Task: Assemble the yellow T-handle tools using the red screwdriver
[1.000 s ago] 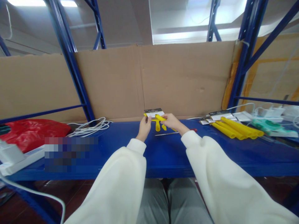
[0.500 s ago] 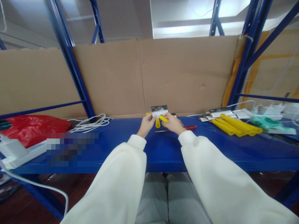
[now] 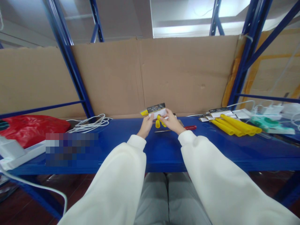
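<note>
Card (image 3: 158, 108) was pinched in the closed left hand (image 3: 145, 126), yellow tube (image 3: 160, 117) in the closed right hand (image 3: 173, 122), well in from the table's front edge (image 3: 164, 167).

Light-work area in a workshop or storeroom; which of the 2 cannot be determined. Blue metal uprights (image 3: 76, 75) with diagonal braces, resembling warehouse racking, frame a blue table (image 3: 164, 153). Cardboard sheets (image 3: 185, 75) form an improvised screen along the rear. A white power strip (image 3: 35, 151) and coiled white cable (image 3: 92, 124) lie at the left. Near the centre, a red-handled tool (image 3: 190, 127) lies close to a printed card (image 3: 156, 108) and yellow pieces (image 3: 157, 124). Dark red floor tiles (image 3: 76, 184) show below the table's edge.
</note>
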`<state>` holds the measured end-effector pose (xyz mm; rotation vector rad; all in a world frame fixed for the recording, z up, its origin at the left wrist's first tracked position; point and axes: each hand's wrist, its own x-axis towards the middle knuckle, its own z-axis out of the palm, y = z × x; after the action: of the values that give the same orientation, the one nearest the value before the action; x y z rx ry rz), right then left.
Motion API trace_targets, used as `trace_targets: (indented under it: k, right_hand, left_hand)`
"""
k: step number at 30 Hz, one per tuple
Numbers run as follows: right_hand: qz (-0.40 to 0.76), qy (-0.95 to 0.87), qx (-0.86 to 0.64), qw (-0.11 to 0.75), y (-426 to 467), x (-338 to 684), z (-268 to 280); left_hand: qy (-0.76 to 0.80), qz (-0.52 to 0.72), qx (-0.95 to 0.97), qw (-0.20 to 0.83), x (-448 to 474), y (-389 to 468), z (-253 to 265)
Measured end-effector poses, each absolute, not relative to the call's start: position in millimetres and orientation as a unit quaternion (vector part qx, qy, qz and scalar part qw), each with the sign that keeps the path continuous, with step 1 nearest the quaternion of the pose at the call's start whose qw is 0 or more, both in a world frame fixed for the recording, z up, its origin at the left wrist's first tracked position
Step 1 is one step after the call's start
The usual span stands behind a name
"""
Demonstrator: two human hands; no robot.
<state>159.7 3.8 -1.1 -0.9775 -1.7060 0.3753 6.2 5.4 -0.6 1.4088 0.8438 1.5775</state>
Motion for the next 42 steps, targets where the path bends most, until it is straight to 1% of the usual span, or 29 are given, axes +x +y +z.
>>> trace_targets:
  k: [4,6,11,17,22,26,30,35,42]
  right_hand:
    - [0.297,-0.681,-0.4,0.537,11.4,162.5,-1.3]
    - [0.327,-0.658,-0.401,0.547,11.2,165.0,-0.2]
    - [0.321,-0.621,-0.414,0.583,6.1,169.6,4.8]
    - [0.396,-0.587,-0.381,0.594,6.2,168.2,6.1]
    - [0.409,-0.58,-0.364,0.603,7.1,164.8,5.5]
    - [0.425,-0.576,-0.36,0.597,5.5,163.6,7.4]
    - [0.413,-0.571,-0.369,0.606,4.5,164.8,9.2]
    - [0.426,-0.569,-0.363,0.602,3.5,163.6,9.7]
    - [0.425,-0.574,-0.354,0.603,3.4,162.0,10.1]
  left_hand:
    - [0.356,0.658,0.515,0.419,3.8,5.8,2.8]
    - [0.368,0.667,0.492,0.422,3.0,5.0,5.1]
    - [0.39,0.675,0.464,0.421,3.2,0.8,9.9]
    - [0.397,0.669,0.473,0.413,4.7,-2.3,9.0]
    - [0.413,0.667,0.488,0.383,0.4,2.4,5.5]
    - [0.429,0.664,0.469,0.395,-3.5,8.2,4.8]
    - [0.417,0.673,0.44,0.424,-3.7,7.9,6.6]
    - [0.379,0.698,0.414,0.444,-2.5,8.1,8.4]
    - [0.354,0.75,0.393,0.396,-1.7,19.2,3.7]
